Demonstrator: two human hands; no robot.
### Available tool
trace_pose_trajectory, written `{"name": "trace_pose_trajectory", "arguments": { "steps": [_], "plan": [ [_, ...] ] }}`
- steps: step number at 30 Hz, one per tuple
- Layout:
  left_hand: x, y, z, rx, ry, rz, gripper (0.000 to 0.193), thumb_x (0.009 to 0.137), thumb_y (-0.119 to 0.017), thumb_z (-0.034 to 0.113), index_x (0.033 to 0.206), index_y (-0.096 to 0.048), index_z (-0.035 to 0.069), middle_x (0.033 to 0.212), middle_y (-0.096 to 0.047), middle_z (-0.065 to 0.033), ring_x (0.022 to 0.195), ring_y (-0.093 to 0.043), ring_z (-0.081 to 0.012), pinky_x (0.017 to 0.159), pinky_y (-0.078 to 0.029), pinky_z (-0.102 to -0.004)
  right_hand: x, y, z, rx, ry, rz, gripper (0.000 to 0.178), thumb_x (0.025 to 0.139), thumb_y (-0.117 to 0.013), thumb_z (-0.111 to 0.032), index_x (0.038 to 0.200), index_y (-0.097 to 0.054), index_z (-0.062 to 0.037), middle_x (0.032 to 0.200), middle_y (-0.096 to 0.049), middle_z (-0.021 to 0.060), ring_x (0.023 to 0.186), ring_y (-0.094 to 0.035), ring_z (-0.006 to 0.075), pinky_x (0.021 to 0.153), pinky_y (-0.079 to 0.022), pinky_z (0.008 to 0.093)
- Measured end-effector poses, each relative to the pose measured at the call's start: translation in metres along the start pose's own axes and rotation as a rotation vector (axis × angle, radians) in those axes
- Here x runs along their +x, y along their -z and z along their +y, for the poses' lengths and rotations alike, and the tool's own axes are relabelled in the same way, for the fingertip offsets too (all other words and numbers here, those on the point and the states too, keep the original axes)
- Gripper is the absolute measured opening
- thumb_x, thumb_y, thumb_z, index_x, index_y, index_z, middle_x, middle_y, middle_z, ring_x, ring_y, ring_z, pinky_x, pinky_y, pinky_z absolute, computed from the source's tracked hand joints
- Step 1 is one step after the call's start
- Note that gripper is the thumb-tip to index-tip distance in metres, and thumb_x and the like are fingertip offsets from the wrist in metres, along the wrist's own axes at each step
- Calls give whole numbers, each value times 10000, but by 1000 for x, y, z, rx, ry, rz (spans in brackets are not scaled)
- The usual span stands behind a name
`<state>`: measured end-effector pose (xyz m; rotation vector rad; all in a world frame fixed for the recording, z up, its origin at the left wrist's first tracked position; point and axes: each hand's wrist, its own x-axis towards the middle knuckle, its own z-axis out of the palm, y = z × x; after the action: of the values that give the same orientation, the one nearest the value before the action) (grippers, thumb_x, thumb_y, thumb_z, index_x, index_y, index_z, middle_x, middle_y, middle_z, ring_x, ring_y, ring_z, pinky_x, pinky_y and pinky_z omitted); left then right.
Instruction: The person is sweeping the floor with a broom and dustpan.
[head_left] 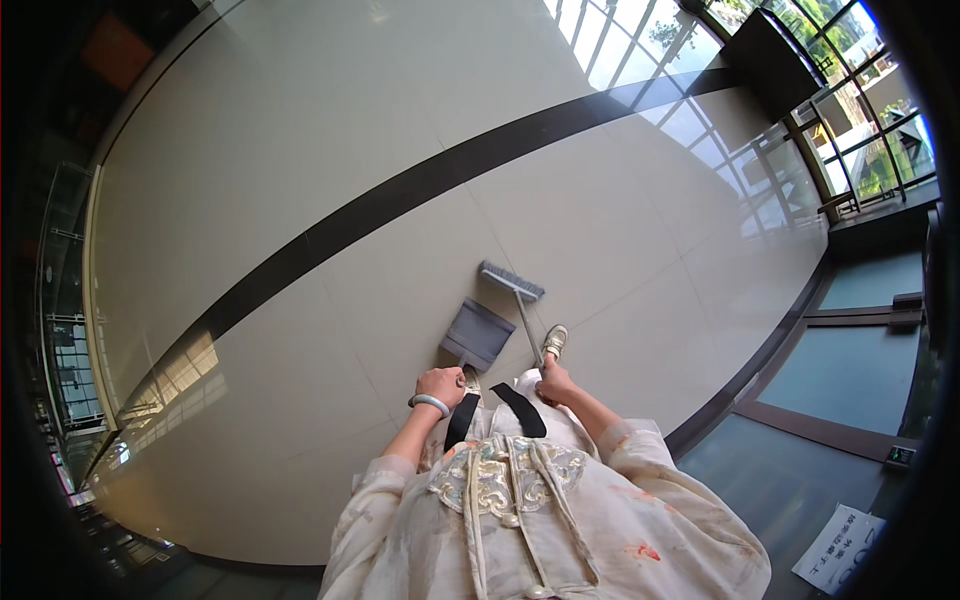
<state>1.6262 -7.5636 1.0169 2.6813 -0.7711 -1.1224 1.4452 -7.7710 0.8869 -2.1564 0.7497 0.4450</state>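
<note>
My left hand (pixel 440 387), with a pale bangle at the wrist, is closed round the handle of a grey dustpan (pixel 480 334). The pan lies ahead of my feet, at or close to the floor. In my right hand (pixel 555 381) is the stick of a broom (pixel 512 281), gripped with closed fingers. Its grey bristled head is beyond the pan, a little to the right, and apart from it. A light shoe (pixel 555 340) of mine shows just right of the broom stick.
Glossy pale floor tiles (pixel 390 290) are crossed by a dark curved-looking band (pixel 370 217). Framed glass doors (pixel 835 375) stand at the right, with a paper sign (pixel 838 548) low down. A dark box-shaped object (pixel 770 65) stands by the windows at the far right.
</note>
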Motion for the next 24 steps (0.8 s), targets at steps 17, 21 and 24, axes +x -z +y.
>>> {"name": "trace_pose_trajectory", "arguments": {
  "steps": [17,21,24],
  "plan": [
    [38,22,80,150,-146,19,148,728,-620,338,739,-650,193,724,-641,-75,690,-617,-277,611,-484,-396,-26,289,65,666,-662,-30,373,745,-556,-39,1108,-470,-28,651,-537,96,483,-519,159,359,-367,284],
    [74,13,129,169,-197,18,125,739,-607,329,759,-647,212,720,-640,-73,686,-618,-279,599,-479,-400,24,273,96,537,-690,84,361,758,-538,-52,1108,-448,-37,678,-557,131,513,-556,194,377,-418,313],
    [98,9,160,211,-217,-35,111,743,-603,313,797,-642,224,772,-648,-64,740,-622,-266,622,-482,-394,34,243,96,482,-687,178,273,759,-482,-26,1016,-393,-47,636,-513,103,444,-500,180,333,-354,322]
  ]
}}
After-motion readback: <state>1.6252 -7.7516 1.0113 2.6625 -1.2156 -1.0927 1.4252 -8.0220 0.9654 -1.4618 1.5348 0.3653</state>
